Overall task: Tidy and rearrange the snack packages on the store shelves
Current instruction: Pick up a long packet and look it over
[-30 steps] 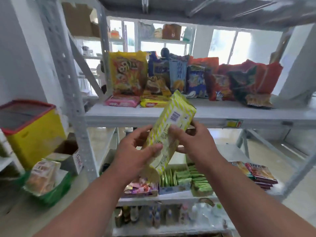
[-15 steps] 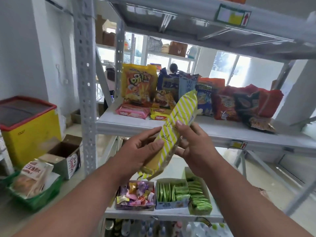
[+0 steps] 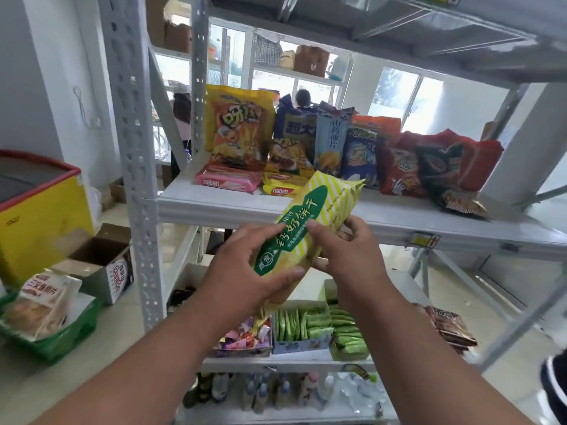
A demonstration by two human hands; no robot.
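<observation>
Biscuits in one yellow-striped packet point(image 3: 310, 228) sat tilted between my two hands, just before the middle shelf point(image 3: 383, 222). My left hand point(image 3: 242, 271) curled its fingers round the lower end, hiding it; my right hand point(image 3: 346, 250) pinched the middle. Behind the packet, two nabati packs point(image 3: 227, 181) lay flat on that shelf. Below the packet, its bottom corner and my wrists partly covered three boxes point(image 3: 299, 329) of small sweets.
</observation>
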